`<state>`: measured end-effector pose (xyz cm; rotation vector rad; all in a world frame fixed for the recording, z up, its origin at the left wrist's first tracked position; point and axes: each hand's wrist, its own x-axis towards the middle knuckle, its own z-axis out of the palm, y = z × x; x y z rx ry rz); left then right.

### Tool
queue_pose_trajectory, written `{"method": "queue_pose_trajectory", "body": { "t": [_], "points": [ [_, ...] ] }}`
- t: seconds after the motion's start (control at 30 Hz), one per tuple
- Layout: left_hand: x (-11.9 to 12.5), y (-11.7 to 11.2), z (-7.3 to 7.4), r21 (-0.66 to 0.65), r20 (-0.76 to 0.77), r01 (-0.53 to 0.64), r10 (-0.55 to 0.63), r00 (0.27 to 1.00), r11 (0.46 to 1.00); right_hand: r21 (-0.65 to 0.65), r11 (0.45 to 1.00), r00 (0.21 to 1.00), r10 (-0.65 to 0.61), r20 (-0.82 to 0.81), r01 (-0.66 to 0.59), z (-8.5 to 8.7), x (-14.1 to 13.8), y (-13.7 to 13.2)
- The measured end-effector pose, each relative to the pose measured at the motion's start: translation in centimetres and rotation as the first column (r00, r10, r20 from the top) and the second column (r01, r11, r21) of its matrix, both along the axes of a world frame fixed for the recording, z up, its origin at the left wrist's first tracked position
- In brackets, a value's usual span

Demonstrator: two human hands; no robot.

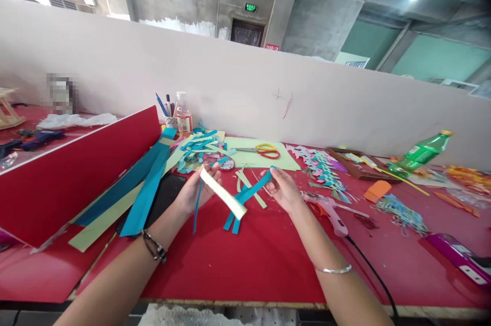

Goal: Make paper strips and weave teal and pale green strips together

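My left hand (195, 192) is closed at the fingertips on a pale yellow paper strip (224, 197), which slants down to the right. A narrow blue paper strip (197, 208) hangs by the same hand. My right hand (284, 190) pinches the upper end of a blue paper strip (253, 189), whose other end passes behind the yellow one. Below their crossing, short blue strip ends (232, 224) stick out; how they join cannot be made out. Beyond my hands lie scissors (264, 150) with yellow and red handles, on a light green paper sheet (287, 158).
A pink glue gun (330, 212) with a black cord lies right of my right hand. Cut paper strips (199, 149) are heaped at the back, near a clear bottle (184, 116). Long strips (143, 203) lean along a red divider (95, 172). A green bottle (422, 154) tilts at right.
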<state>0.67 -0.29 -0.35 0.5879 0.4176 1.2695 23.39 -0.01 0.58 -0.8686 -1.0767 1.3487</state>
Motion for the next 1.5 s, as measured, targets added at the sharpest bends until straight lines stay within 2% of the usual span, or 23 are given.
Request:
{"method": "queue_pose_trajectory", "body": {
  "t": [0.13,0.27,0.47,0.67,0.87,1.1,1.2,1.3,1.5],
  "points": [
    [0.1,-0.1,0.1,-0.007,0.136,0.050,-0.049,0.990,0.999,-0.045,0.998,0.996,-0.037,-0.080,0.033,-0.6,-0.4,-0.2],
    [0.3,-0.3,0.3,-0.002,0.171,0.056,-0.055,0.984,0.998,-0.067,0.997,0.995,-0.044,-0.091,0.038,-0.7,-1.1,-0.6],
    [0.6,-0.4,0.5,-0.108,0.120,0.039,-0.026,0.992,0.993,-0.043,0.999,0.998,0.028,-0.060,-0.030,-0.8,-1.6,-1.2],
    [0.5,-0.2,0.1,-0.044,0.051,0.099,-0.097,0.994,0.994,-0.057,0.995,0.990,0.070,-0.123,-0.077,-0.8,-2.0,-1.7],
    [0.5,0.1,-0.3,-0.060,0.033,0.106,-0.104,0.994,0.993,-0.010,0.998,0.983,0.053,-0.178,-0.055,-1.1,-2.2,-1.6],
    [0.6,0.1,-0.2,-0.052,0.074,0.072,-0.068,0.995,0.996,-0.179,0.980,0.979,0.047,-0.200,-0.084,-2.0,-2.7,-1.0],
    [0.5,0.2,-0.1,-0.071,0.099,0.057,-0.050,0.994,0.996,-0.233,0.964,0.982,0.087,-0.165,-0.125,-2.2,-2.8,-1.0],
    [0.4,0.3,0.0,-0.087,0.105,0.058,-0.049,0.993,0.994,-0.232,0.960,0.987,0.144,-0.071,-0.157,-2.3,-2.8,-1.2],
    [0.3,0.2,0.2,-0.089,0.093,0.067,-0.058,0.994,0.994,-0.162,0.981,0.993,0.114,0.027,-0.108,-2.3,-2.7,-1.3]
  ]
}}
